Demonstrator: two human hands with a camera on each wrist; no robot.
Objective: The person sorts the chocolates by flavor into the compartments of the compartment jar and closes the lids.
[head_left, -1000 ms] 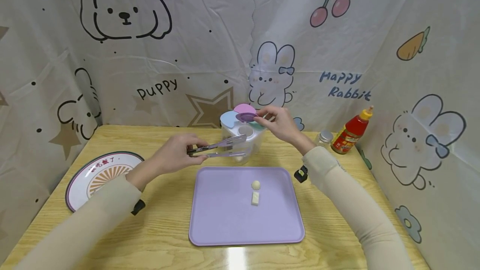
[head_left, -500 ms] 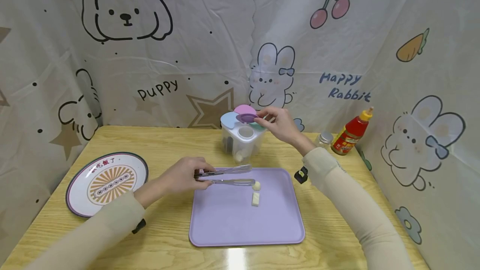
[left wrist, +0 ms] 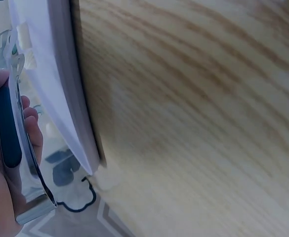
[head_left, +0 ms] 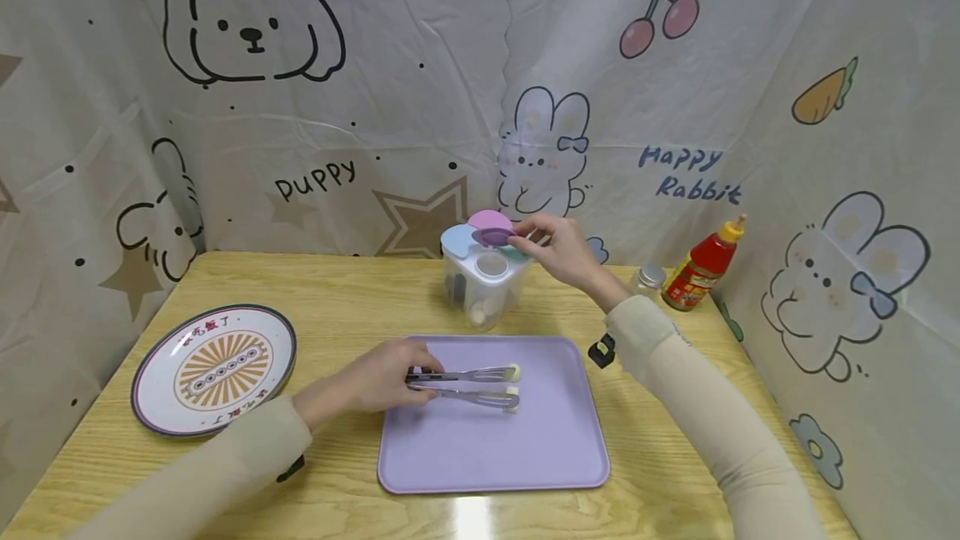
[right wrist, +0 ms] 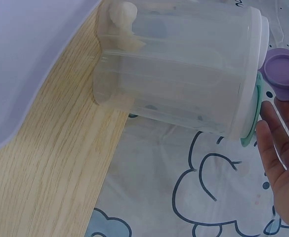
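Observation:
Metal tongs (head_left: 483, 397) with dark grips are held in my left hand (head_left: 390, 375) over the lavender tray (head_left: 487, 457). Their spread tips lie at a round whitish piece (head_left: 515, 372) and an oblong white piece (head_left: 512, 410), partly covering both; contact is unclear. The left wrist view shows thumb and fingers about the tongs (left wrist: 20, 123). At the back, my right hand (head_left: 558, 247) pinches the raised purple lid (head_left: 492, 237) of a clear divided container (head_left: 487, 294). Beneath that lid a round opening shows. Whitish pieces (right wrist: 123, 15) sit low inside the container.
A white patterned plate (head_left: 213, 415) lies on the wooden table at the left. To the right rear stand a small glass jar with a silver cap (head_left: 651, 276) and a red squeeze bottle (head_left: 701, 269). Printed cloth walls the back and sides.
The left hand has brought the tongs down and toward me, from in front of the container to the pieces on the tray. My right hand keeps the purple lid raised in the same place.

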